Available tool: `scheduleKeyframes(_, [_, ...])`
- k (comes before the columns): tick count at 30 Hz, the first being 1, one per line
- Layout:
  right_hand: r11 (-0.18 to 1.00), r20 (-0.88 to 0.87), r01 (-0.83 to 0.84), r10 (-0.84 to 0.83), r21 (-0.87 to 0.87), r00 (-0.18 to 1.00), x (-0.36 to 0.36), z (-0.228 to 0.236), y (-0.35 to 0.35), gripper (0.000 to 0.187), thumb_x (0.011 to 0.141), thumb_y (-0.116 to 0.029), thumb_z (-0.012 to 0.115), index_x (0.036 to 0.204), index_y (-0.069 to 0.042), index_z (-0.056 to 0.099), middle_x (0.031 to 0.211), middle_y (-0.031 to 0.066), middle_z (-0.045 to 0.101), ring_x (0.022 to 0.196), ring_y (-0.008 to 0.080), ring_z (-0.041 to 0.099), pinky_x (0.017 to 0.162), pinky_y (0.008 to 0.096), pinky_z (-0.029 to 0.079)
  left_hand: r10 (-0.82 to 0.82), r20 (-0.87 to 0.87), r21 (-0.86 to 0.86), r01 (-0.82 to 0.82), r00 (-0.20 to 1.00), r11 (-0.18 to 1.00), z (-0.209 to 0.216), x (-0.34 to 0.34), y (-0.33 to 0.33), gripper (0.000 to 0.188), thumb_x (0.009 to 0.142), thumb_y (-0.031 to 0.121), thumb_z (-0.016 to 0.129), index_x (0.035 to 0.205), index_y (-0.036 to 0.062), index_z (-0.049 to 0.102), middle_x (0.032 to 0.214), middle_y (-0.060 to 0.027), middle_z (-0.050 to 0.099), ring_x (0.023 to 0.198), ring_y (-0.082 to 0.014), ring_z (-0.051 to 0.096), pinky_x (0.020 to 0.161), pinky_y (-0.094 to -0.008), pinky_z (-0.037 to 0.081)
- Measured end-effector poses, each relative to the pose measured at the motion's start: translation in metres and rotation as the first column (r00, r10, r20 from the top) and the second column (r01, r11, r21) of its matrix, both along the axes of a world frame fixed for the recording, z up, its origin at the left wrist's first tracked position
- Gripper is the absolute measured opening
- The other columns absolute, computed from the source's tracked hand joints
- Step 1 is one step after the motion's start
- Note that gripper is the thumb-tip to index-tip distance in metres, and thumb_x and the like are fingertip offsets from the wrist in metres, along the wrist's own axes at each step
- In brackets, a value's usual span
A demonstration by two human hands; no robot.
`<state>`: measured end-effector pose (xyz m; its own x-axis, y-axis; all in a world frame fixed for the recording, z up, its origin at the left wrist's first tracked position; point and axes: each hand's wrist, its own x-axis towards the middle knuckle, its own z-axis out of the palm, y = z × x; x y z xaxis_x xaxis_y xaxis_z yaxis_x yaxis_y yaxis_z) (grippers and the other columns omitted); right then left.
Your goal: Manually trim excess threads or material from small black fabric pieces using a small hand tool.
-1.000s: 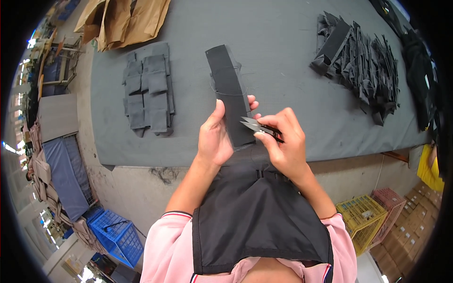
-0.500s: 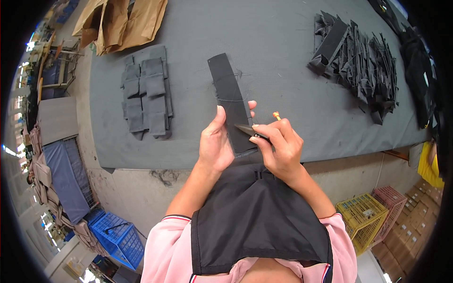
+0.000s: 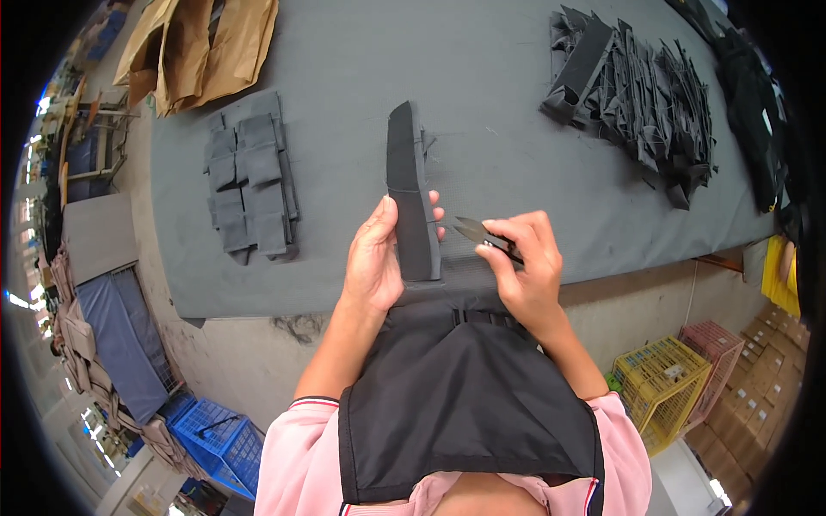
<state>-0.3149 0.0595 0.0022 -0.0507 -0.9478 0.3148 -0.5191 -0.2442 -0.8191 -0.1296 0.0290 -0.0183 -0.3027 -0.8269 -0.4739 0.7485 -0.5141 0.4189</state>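
L hand (image 3: pixel 374 258) is holding the black strip (image 3: pixel 410 215), thumb along the strip's L edge, fingers (image 3: pixel 435 212) showing past its R edge. The strip is lying over the worktop (image 3: pixel 508 163); can't tell if they're touching. R hand (image 3: pixel 532 262) is gripping thread snips (image 3: pixel 471 230) just R of the strip, blades slightly apart, tips pointing at it. Main risk, prob.: L fingers are sitting btwn strip & tips, so a hasty snip could nick skin. Tips could also bite the cloth b/c dark threads (image 3: pixel 429 142) are hardly standing out at the strip's R edge. Gripping only the near half could let the far end twist mid-cut. Pocketed pieces (image 3: pixel 249 181) L of the strip & dark bundle (image 3: pixel 645 112) far R of it are lying well apart, so prob. no snagging.
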Motion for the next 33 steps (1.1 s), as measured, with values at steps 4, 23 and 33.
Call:
scheduleKeyframes(4, [1.0, -0.015, -0.003, 0.003, 0.01, 1.0, 0.004, -0.01, -0.003, 0.026, 0.069, -0.003, 0.074, 0.092, -0.005, 0.063, 0.078, 0.0063, 0.054, 0.059, 0.0197, 0.054, 0.053, 0.0308, 0.045, -0.032, 0.09, -0.05, 0.037, 0.995, 0.998, 0.001, -0.005, -0.002, 0.032, 0.099, 0.025, 0.042, 0.118, 0.0002, 0.05, 0.118, -0.0154, 0.058, 0.1, -0.0222, 0.061, 0.084, -0.0368, 0.054])
scheduleKeyframes(23, [0.985, -0.283, -0.068, 0.021, -0.157, 0.959, 0.003, -0.001, 0.001, 0.028, 0.067, -0.001, 0.073, 0.094, -0.004, 0.063, 0.076, 0.0078, 0.056, 0.062, 0.022, 0.056, 0.069, 0.033, 0.053, 0.029, 0.351, -0.101, 0.007, 0.936, 0.995, 0.017, -0.012, -0.003, 0.034, 0.096, 0.025, 0.049, 0.12, 0.0007, 0.051, 0.108, -0.0127, 0.064, 0.09, -0.0171, 0.063, 0.081, -0.0301, 0.051])
scheduleKeyframes(33, [0.989, -0.251, -0.071, 0.036, -0.13, 0.967, 0.004, -0.003, 0.001, 0.031, 0.065, -0.002, 0.074, 0.094, -0.005, 0.062, 0.076, 0.0063, 0.055, 0.06, 0.0208, 0.053, 0.059, 0.031, 0.045, 0.03, 0.34, -0.096, 0.003, 0.94, 0.995, 0.017, -0.011, -0.003, 0.034, 0.097, 0.021, 0.047, 0.123, -0.0003, 0.049, 0.111, -0.0141, 0.062, 0.093, -0.0171, 0.063, 0.081, -0.0283, 0.052])
